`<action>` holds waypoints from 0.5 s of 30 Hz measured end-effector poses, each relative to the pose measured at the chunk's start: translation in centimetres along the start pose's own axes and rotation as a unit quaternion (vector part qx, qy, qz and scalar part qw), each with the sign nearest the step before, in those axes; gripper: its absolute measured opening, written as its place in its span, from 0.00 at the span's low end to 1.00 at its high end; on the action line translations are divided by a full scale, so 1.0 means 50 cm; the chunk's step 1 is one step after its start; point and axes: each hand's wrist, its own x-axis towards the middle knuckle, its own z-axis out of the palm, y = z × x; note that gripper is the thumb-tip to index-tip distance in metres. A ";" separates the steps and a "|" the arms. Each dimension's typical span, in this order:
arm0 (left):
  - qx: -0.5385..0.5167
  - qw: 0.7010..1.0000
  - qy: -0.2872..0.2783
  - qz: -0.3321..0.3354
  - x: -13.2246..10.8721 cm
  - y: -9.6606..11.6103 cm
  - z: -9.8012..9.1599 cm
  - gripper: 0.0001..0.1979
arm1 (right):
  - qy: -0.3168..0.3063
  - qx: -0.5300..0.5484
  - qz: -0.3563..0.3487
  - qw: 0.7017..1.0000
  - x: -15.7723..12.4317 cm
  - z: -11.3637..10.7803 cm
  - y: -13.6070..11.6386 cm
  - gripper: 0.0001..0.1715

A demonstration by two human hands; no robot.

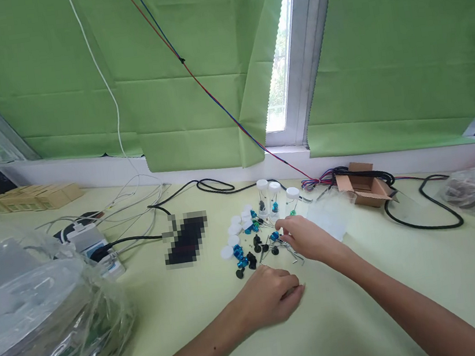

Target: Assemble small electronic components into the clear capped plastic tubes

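Observation:
My right hand [308,237] reaches over a heap of small parts on the pale green table [407,272]; its fingertips pinch at a blue knob [275,235], and what they hold is too small to make out. My left hand [271,298] rests on the table in front of the heap, fingers curled closed, and whether anything is in them is hidden. The heap holds blue knobs [239,253], black knobs [252,259], thin metal pins [297,259] and white caps [234,228]. Three clear vials with white caps [276,198] stand upright just behind.
Large clear plastic bags [32,316] over grey items fill the left. A power strip [93,246] with cables lies beyond. An open cardboard box [363,185] and a black cable [426,217] sit right of the vials. Small tan boxes [34,198] line the windowsill side.

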 end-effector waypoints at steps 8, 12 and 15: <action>0.002 1.000 -0.002 0.000 -0.001 -0.001 0.001 0.16 | -0.035 -0.055 0.021 0.998 0.007 0.030 0.007 0.12; 0.003 1.000 0.000 0.003 -0.001 -0.001 0.001 0.16 | -0.035 -0.060 0.022 0.997 0.008 0.034 0.009 0.09; 0.005 1.000 0.002 0.008 0.000 -0.001 0.001 0.16 | -0.028 -0.054 0.018 0.998 0.010 0.039 0.012 0.09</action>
